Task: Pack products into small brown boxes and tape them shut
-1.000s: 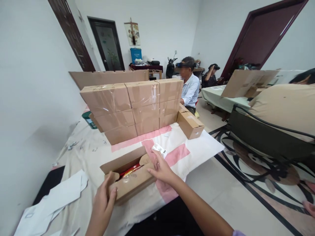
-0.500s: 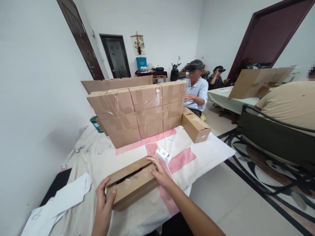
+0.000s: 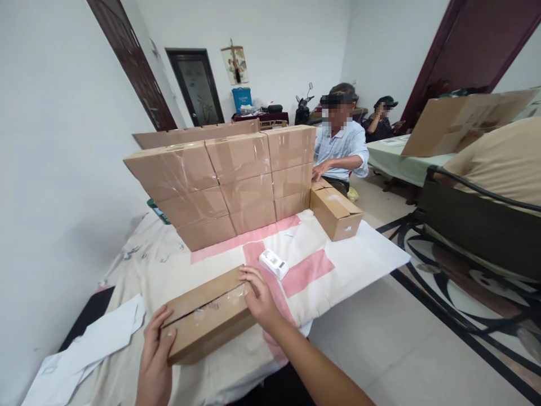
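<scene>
A long brown cardboard box lies near the front of the cloth-covered table. Its two top flaps almost meet, with a thin dark slit between them and clear tape on one flap. My left hand grips the box's left end, thumb on the near flap and fingers on the far one. At the right end, my right hand is wrapped over the corner with its thumb on the near flap. Just beyond lies a small white device on the cloth.
Taped brown boxes stand stacked at the back of the table. Another box sits to their right, near a person in a light blue shirt. White papers lie at the left. Someone's back and a chair are at the right.
The gap between the box flaps has narrowed to a thin slit, with both hands still on the ends. The other person's hand has moved down toward the box beside them. My view has shifted slightly.
</scene>
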### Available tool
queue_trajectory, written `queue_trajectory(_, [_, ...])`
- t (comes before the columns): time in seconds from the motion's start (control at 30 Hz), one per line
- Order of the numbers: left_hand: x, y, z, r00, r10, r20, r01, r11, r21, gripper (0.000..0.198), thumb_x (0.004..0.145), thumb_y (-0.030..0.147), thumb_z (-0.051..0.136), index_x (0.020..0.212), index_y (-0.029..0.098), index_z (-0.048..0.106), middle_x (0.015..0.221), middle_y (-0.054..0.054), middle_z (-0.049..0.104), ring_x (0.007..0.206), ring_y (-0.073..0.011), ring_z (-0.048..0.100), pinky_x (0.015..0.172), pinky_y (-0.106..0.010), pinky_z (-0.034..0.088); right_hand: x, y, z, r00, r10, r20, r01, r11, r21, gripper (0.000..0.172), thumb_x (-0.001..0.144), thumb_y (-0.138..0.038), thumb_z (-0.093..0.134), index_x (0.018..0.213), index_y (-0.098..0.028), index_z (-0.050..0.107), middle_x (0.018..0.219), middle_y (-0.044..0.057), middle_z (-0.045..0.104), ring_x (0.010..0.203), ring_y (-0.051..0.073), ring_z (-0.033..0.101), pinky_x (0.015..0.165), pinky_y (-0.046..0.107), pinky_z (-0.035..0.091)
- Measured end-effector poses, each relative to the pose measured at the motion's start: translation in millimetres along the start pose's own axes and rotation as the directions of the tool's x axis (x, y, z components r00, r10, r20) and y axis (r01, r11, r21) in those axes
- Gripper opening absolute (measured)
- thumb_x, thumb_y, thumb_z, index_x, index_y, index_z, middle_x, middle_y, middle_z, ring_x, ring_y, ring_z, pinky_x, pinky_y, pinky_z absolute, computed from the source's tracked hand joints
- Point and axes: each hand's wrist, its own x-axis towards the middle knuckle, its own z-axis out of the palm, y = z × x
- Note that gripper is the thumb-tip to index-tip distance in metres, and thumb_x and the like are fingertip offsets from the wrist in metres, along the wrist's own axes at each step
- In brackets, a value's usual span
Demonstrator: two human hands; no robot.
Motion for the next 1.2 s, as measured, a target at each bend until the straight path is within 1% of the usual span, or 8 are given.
queue_trajectory(0.1, [-0.3,6.3,1.9,0.999,-0.036,-0.012,0.035,0.998,-0.052,0.039,0.082,0.05,0.067,0.113,0.027,0.064,0.158,0.0,0.042,0.152,-0.0343,0.025,0.127,-0.056,0.01,0.0,-2.9,-0.5,1.0,-0.012,-0.012,0.012,1.0,0.014,0.032,0.086,-0.014,0.054,0.114,-0.025,0.065,0.139,0.009,0.058,0.135,0.024,0.052,0.117,0.042,0.039])
queue_trajectory(0.2, [1.9,12.6,0.0,1.0,-0.009,0.011,0.009,1.0,0.012,0.035,0.081,0.051,0.067,0.108,0.028,0.068,0.157,0.002,0.046,0.152,-0.0334,0.028,0.128,-0.053,0.01,1.2,-5.7,-1.8,1.0,-0.021,-0.014,0.022,1.0,0.019,0.035,0.083,-0.011,0.054,0.114,-0.024,0.066,0.137,0.008,0.059,0.134,0.023,0.053,0.116,0.042,0.04])
queue_trajectory(0.33, [4.5,14.6,-1.8,0.998,0.058,0.017,-0.059,0.994,0.094,0.035,0.082,0.049,0.066,0.107,0.026,0.07,0.155,0.0,0.049,0.15,-0.0309,0.032,0.128,-0.05,0.011,2.6,-5.3,-4.1,0.999,-0.032,0.007,0.032,0.999,0.016,0.037,0.081,-0.01,0.055,0.113,-0.023,0.066,0.137,0.009,0.06,0.134,0.024,0.053,0.117,0.042,0.04])
queue_trajectory(0.43, [2.8,13.7,3.3,0.996,0.083,-0.017,-0.083,0.997,0.012,0.031,0.083,0.045,0.065,0.104,0.023,0.07,0.154,-0.002,0.05,0.15,-0.0306,0.033,0.128,-0.051,0.011,2.5,-4.9,-5.5,0.999,-0.037,0.019,0.036,0.999,0.012,0.038,0.081,-0.01,0.055,0.114,-0.023,0.066,0.138,0.008,0.06,0.135,0.023,0.052,0.117,0.042,0.039])
queue_trajectory(0.6, [0.3,10.0,12.1,0.994,0.075,-0.074,-0.086,0.983,-0.163,0.024,0.08,0.038,0.067,0.097,0.021,0.07,0.153,-0.004,0.051,0.15,-0.0315,0.033,0.128,-0.052,0.012,0.5,-11.4,-5.3,1.0,0.004,0.02,-0.005,0.999,0.033,0.039,0.081,-0.009,0.051,0.114,-0.023,0.066,0.14,0.008,0.059,0.136,0.021,0.052,0.119,0.041,0.038])
queue_trajectory(0.83, [1.8,8.0,5.7,0.997,0.072,-0.027,-0.075,0.987,-0.14,0.027,0.081,0.043,0.067,0.099,0.024,0.072,0.153,-0.002,0.05,0.15,-0.0327,0.032,0.127,-0.055,0.01,-1.5,-7.6,-0.1,0.999,0.039,-0.018,-0.038,0.996,0.077,0.038,0.081,-0.011,0.05,0.113,-0.024,0.067,0.142,0.007,0.058,0.137,0.023,0.051,0.118,0.042,0.038])
queue_trajectory(1.0, [2.7,7.5,1.7,1.0,0.027,-0.002,-0.027,0.992,-0.127,0.028,0.082,0.047,0.067,0.098,0.025,0.072,0.155,-0.001,0.047,0.15,-0.0345,0.031,0.127,-0.058,0.009,-1.3,-2.7,-0.2,1.0,-0.002,-0.021,0.003,0.999,0.05,0.033,0.086,-0.019,0.054,0.116,-0.024,0.068,0.142,0.009,0.059,0.137,0.027,0.052,0.118,0.047,0.038])
queue_trajectory(1.2, [5.9,0.6,-0.8,0.997,0.075,0.012,-0.074,0.994,-0.081,0.026,0.089,0.047,0.062,0.099,0.026,0.072,0.154,-0.001,0.049,0.148,-0.0335,0.034,0.126,-0.059,0.012,1.7,-0.9,2.5,0.999,0.003,-0.051,-0.001,1.0,0.023,0.021,0.092,-0.026,0.054,0.104,-0.026,0.071,0.14,0.008,0.061,0.135,0.027,0.054,0.116,0.048,0.04])
